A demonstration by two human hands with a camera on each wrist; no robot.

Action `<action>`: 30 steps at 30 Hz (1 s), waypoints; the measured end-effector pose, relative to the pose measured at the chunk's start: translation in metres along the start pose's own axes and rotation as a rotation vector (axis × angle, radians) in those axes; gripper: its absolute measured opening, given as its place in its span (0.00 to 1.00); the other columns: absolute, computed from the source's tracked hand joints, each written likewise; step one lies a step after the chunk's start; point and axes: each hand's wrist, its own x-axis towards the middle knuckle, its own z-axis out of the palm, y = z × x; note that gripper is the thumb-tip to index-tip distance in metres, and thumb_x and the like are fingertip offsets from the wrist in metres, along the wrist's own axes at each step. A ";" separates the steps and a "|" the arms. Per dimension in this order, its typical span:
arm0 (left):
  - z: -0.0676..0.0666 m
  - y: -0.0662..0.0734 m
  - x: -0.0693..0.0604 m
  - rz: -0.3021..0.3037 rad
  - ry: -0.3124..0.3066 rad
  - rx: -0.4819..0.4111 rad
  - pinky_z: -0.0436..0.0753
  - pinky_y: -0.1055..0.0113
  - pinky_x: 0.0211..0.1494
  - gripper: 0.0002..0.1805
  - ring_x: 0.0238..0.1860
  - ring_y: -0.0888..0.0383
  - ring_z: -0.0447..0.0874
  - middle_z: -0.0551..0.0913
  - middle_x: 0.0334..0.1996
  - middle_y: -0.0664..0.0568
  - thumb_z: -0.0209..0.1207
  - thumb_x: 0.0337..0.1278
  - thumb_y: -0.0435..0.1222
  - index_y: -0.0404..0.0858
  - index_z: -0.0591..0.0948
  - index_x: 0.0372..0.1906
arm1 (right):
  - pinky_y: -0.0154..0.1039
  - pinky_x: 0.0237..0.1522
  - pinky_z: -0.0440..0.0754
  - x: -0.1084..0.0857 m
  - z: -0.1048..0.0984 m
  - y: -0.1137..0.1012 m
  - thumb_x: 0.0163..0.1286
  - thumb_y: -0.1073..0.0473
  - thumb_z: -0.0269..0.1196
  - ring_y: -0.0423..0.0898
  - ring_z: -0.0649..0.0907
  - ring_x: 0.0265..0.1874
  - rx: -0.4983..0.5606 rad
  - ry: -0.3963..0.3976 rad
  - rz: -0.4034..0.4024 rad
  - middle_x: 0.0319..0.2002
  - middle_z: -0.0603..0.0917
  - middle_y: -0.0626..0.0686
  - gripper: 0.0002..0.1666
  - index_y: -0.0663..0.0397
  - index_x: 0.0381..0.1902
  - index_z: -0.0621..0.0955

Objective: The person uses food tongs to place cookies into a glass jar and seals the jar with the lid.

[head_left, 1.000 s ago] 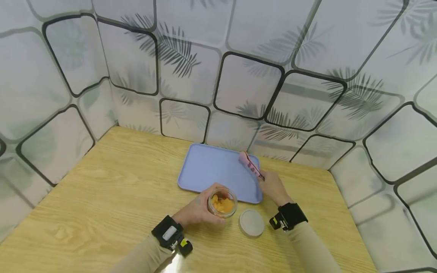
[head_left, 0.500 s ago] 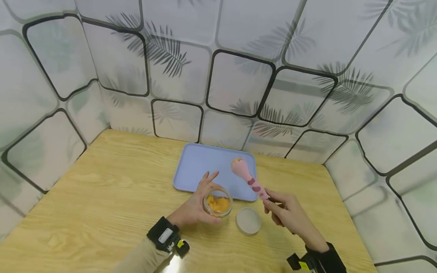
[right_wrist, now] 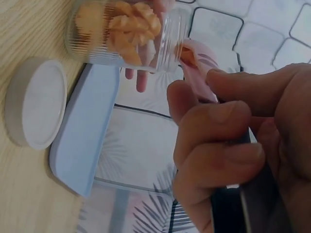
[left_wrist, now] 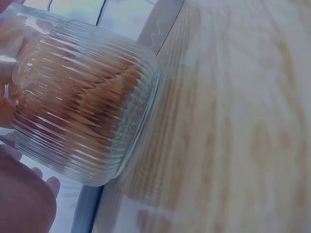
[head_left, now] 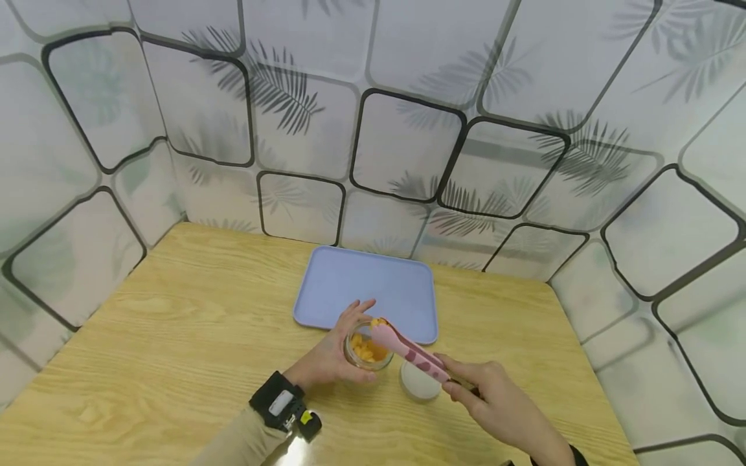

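Note:
My left hand [head_left: 329, 356] holds a clear glass jar [head_left: 355, 364] on the table, thumb on the near side and some fingertips stretched out beyond it. Its ribbed wall fills much of the left wrist view, and orange cookies [right_wrist: 133, 31] with a piped, ridged shape show inside. In my right hand [head_left: 498, 401] is a pair of pink tongs [head_left: 416, 357] with darker patches, pinched between thumb and fingers near the dark handle end. The paw-like tips are at the jar's open mouth with an orange cookie [right_wrist: 188, 56] between them.
Behind the jar lies a blue tray [head_left: 364, 278] by the patterned wall covering [head_left: 414, 142]. A round whitish lid [head_left: 418, 383] rests on the wooden table [head_left: 204, 310] to the jar's right, partly under the tongs.
My right hand has drawn the tongs back from the tray's right side, then swung the tips left to the jar mouth. The left hand keeps the jar almost in place, some fingers now straighter.

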 end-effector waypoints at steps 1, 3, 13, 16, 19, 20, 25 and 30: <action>0.000 0.000 -0.001 -0.003 0.000 -0.006 0.35 0.21 0.71 0.41 0.82 0.38 0.26 0.48 0.83 0.53 0.80 0.39 0.40 0.52 0.74 0.64 | 0.26 0.13 0.63 0.000 0.001 -0.002 0.79 0.55 0.58 0.26 0.59 0.12 -0.028 0.006 -0.002 0.22 0.78 0.36 0.28 0.63 0.70 0.74; 0.000 0.001 -0.001 -0.010 -0.002 -0.020 0.35 0.22 0.72 0.41 0.82 0.39 0.26 0.49 0.83 0.53 0.79 0.39 0.39 0.52 0.73 0.63 | 0.26 0.14 0.65 -0.001 0.003 -0.005 0.78 0.55 0.59 0.26 0.60 0.12 -0.070 0.021 -0.004 0.23 0.79 0.35 0.28 0.63 0.70 0.74; 0.002 0.002 -0.006 -0.061 -0.011 -0.065 0.37 0.25 0.74 0.43 0.82 0.40 0.30 0.50 0.82 0.54 0.80 0.38 0.38 0.50 0.74 0.65 | 0.29 0.15 0.71 -0.002 0.006 0.003 0.75 0.62 0.62 0.27 0.67 0.14 -0.143 0.150 -0.081 0.30 0.84 0.42 0.30 0.69 0.70 0.72; 0.002 0.001 -0.005 -0.040 -0.025 -0.101 0.50 0.30 0.76 0.46 0.80 0.39 0.49 0.61 0.78 0.51 0.79 0.38 0.37 0.46 0.71 0.68 | 0.30 0.14 0.71 0.003 0.004 0.018 0.71 0.63 0.65 0.29 0.68 0.14 -0.175 0.274 -0.007 0.31 0.84 0.46 0.29 0.69 0.66 0.75; 0.001 0.001 -0.002 -0.008 -0.046 -0.148 0.65 0.46 0.75 0.46 0.70 0.44 0.69 0.74 0.68 0.48 0.79 0.38 0.34 0.44 0.71 0.68 | 0.30 0.17 0.71 0.010 -0.002 0.041 0.69 0.63 0.68 0.32 0.71 0.17 -0.265 0.397 0.111 0.34 0.83 0.52 0.26 0.69 0.62 0.78; 0.001 0.001 -0.001 -0.001 -0.053 -0.157 0.68 0.51 0.74 0.45 0.66 0.46 0.73 0.77 0.64 0.48 0.78 0.39 0.34 0.44 0.71 0.67 | 0.30 0.18 0.72 0.012 -0.004 0.050 0.69 0.62 0.68 0.33 0.71 0.18 -0.296 0.430 0.156 0.34 0.82 0.53 0.25 0.69 0.60 0.79; -0.001 0.001 0.002 0.010 -0.066 -0.137 0.69 0.64 0.71 0.42 0.62 0.54 0.76 0.81 0.58 0.52 0.79 0.39 0.33 0.48 0.72 0.65 | 0.35 0.23 0.74 0.020 -0.016 0.092 0.70 0.61 0.66 0.45 0.78 0.25 -0.363 0.478 0.311 0.35 0.82 0.62 0.25 0.74 0.59 0.77; -0.008 0.007 0.002 -0.075 -0.115 -0.062 0.67 0.53 0.74 0.47 0.66 0.52 0.73 0.78 0.64 0.51 0.80 0.40 0.36 0.53 0.69 0.68 | 0.40 0.25 0.75 0.021 -0.022 0.116 0.72 0.57 0.64 0.52 0.81 0.28 -0.380 0.425 0.421 0.38 0.85 0.68 0.29 0.78 0.60 0.76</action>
